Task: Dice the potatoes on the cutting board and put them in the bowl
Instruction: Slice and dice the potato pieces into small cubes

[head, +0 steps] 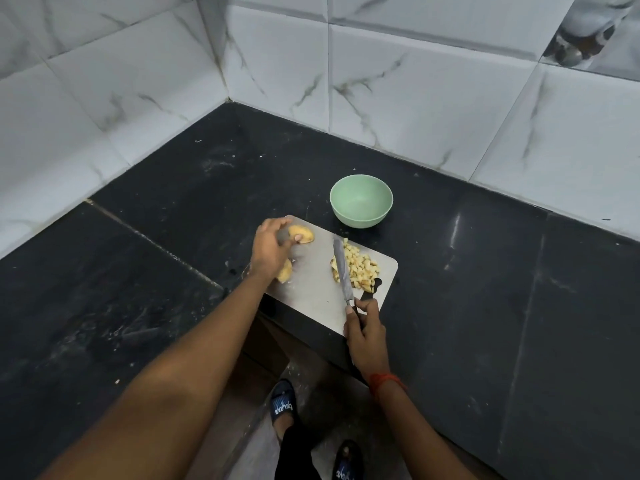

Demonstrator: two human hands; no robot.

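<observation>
From head view, note left hand [270, 249] with fingers curled round yellow potato half [302, 233] at far corner of grey metal cutting board [311, 292], right hand [364, 332] fingers wrapped round steel-bladed knife [343, 271] beside pale diced potato pile [362, 266], round mint-green bowl [361, 202] just beyond.

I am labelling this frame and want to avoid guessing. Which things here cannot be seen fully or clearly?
All from the head view:
Knife: handle hidden inside the right hand.
Farther potato piece: left end covered by the left hand gripping it.
Nearer potato piece: partly under the left hand, size unclear.
Diced potato: left edge behind the knife blade; pieces too small to count.
Cutting board: near corner covered by the right hand.
</observation>
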